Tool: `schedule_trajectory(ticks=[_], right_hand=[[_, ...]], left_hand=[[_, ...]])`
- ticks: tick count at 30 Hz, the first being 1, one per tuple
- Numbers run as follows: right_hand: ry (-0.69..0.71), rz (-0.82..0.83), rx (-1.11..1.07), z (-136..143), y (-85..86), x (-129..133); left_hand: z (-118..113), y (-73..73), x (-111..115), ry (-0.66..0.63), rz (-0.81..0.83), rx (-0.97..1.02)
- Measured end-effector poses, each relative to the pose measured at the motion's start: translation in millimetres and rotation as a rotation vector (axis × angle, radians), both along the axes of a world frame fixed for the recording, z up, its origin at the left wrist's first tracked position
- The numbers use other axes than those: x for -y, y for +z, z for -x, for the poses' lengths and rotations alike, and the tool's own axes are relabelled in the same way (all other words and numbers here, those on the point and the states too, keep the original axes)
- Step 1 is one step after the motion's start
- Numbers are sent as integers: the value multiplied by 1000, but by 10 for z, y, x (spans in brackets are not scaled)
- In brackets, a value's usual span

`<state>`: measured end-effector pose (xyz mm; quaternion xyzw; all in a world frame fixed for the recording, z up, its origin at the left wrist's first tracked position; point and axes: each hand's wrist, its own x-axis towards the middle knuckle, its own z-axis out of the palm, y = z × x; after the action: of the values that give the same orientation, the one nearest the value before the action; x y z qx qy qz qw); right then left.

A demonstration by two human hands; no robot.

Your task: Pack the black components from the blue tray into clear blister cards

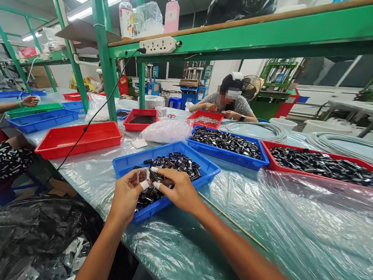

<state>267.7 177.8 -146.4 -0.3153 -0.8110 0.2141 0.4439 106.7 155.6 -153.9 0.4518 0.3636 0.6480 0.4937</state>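
Note:
Above a blue tray (pixel 204 161) holding a heap of small black parts (pixel 179 160), my two hands meet, white coverings on several fingertips. My left hand (pixel 127 194) is closed, pinching a small clear piece (pixel 141 174) that looks like plastic. My right hand (pixel 182 191) comes from the right, its thumb and fingers drawn together beside that piece. Whatever sits between the right fingertips is too small and partly hidden to name. Black parts lie in the tray under both hands.
A red tray (pixel 79 140) stands left, a cable (pixel 106 100) hanging across it. Behind are a blue tray (pixel 227 158) and a red tray (pixel 307 173) of black parts. A thin stick (pixel 232 221) lies right. A black bag (pixel 19 227) is lower left. Co-workers sit left and opposite.

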Motion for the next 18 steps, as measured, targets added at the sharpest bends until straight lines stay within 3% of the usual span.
schedule_trajectory(ticks=[6,8,13,18], right_hand=[[-285,38,-17,-98,64,-100],[-337,-12,74,-162,105,-124],[-57,-160,236,-178,164,-64],[-74,-221,305,-48,133,46]], left_hand=[[-12,-2,-25,214,61,20],[1,18,-23,190,80,80],[35,59,-3,-34,86,180],[23,50,8,-67,70,141]])
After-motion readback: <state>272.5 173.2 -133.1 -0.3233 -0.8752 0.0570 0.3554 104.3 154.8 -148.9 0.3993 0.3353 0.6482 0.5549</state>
